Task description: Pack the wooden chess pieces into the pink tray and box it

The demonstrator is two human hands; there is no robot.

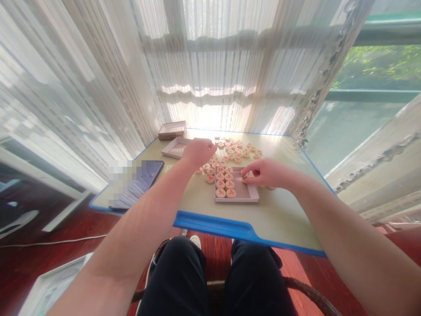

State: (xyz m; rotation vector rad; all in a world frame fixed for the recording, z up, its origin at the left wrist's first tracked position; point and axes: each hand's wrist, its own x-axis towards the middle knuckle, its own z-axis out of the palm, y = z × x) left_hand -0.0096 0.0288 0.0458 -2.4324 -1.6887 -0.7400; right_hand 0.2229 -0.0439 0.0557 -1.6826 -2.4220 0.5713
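A shallow white cardboard box [254, 199] lies near the table's front edge. Two columns of round wooden Chinese chess pieces [220, 184] with red characters fill its left part, faces up. Over the box's right side, my right hand [263, 171] pinches a chess piece [244, 177] between thumb and fingers, just above the box floor. My left hand [199, 150] is curled closed beside the loose chess pieces [232, 148] spread behind the box. Its fingertips face away, so what they hold, if anything, is hidden. One loose piece [210, 179] rests against the box's left side.
An empty shallow box tray [174, 149] sits behind my left hand, with stacked boxes [172, 128] at the back left corner. A dark tablet-like object [153, 172] lies on the left of the table [190, 199]. Sheer curtains [210, 57] hang close behind the table.
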